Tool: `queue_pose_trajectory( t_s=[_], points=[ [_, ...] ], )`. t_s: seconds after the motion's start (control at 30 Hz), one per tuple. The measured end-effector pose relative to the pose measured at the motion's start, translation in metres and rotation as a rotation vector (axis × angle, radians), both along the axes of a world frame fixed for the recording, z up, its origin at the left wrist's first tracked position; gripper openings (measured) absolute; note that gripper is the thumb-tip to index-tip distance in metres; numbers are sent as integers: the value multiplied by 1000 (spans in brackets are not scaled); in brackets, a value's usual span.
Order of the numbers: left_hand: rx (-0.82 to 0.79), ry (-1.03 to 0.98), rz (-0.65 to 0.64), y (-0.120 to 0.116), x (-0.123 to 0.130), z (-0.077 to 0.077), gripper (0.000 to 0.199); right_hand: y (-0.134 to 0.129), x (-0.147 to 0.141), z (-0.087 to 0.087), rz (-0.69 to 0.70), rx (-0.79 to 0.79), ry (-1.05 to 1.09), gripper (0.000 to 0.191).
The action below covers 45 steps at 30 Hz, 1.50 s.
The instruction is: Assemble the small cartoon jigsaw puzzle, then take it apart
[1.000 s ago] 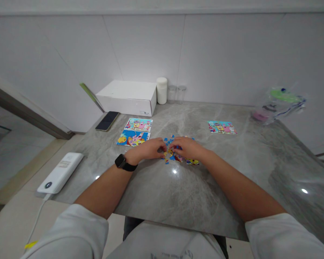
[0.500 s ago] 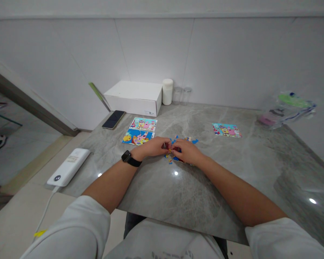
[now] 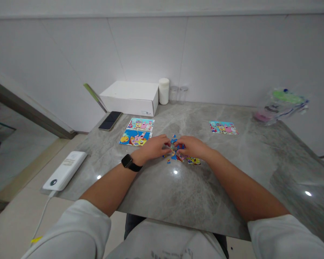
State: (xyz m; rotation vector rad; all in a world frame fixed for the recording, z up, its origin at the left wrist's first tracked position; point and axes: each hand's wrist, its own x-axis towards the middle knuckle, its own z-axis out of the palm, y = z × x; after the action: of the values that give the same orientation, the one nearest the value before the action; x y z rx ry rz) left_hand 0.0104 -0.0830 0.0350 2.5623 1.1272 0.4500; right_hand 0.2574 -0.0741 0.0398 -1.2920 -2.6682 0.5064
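Observation:
Small colourful puzzle pieces (image 3: 193, 160) lie in a loose cluster at the middle of the grey table, between and below my hands. My left hand (image 3: 157, 146) is at the left edge of the cluster, thumb and fingers curved and apart; no piece can be made out in it. From the right, my right hand (image 3: 191, 146) reaches over the pieces, its fingers bent round a small blue piece. Two cartoon picture cards, one teal (image 3: 140, 124) and one blue (image 3: 135, 137), lie left of my left hand. A third cartoon card (image 3: 224, 127) lies farther right.
Along the wall stand a white box (image 3: 129, 97), a white bottle (image 3: 163, 91) and two clear glasses (image 3: 183, 94). A phone (image 3: 110, 121) and a white power bank (image 3: 65, 170) with a cable are at the left. A plastic bag (image 3: 282, 106) sits at the right.
My hands have moved apart, the right one a little to the right, uncovering more of the pieces. The whole view has shifted slightly.

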Motion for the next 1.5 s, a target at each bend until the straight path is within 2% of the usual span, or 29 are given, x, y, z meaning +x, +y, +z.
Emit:
queue_pose_trajectory(
  t_s=[0.07, 0.23, 0.53, 0.63, 0.7, 0.83, 0.97, 1.1, 1.27, 1.5],
  points=[
    [-46, 31, -42, -7, 8, 0, 21, -3, -4, -5, 23, 2, -17, 21],
    [-85, 81, -38, -10, 16, -4, 23, -5, -12, -13, 18, -25, 3, 15],
    [-80, 57, -75, -6, 10, -5, 22, 3, -6, -4, -120, -185, 190, 5],
    [-81, 46, -84, -5, 8, -2, 17, 5, -5, -3, -204, -81, 151, 10],
    [-82, 40, -98, -4, 6, -1, 15, 3, -3, 0, -212, 6, 111, 12],
    [-102, 46, -142, -4, 4, 0, 15, -9, -3, 9, -72, -12, 21, 12],
    [-94, 56, -170, -5, 5, 1, 12, -29, -11, 11, -22, -5, -91, 15],
    [-83, 65, -187, -9, 8, 1, 17, -47, -16, 9, -18, 33, -146, 18],
    [-60, 110, -220, -17, 16, 2, 19, -62, -10, 6, 13, 169, -146, 16],
    [45, 142, -210, -19, 19, 2, 16, -72, 3, -10, -34, 329, -72, 23]
  ],
)
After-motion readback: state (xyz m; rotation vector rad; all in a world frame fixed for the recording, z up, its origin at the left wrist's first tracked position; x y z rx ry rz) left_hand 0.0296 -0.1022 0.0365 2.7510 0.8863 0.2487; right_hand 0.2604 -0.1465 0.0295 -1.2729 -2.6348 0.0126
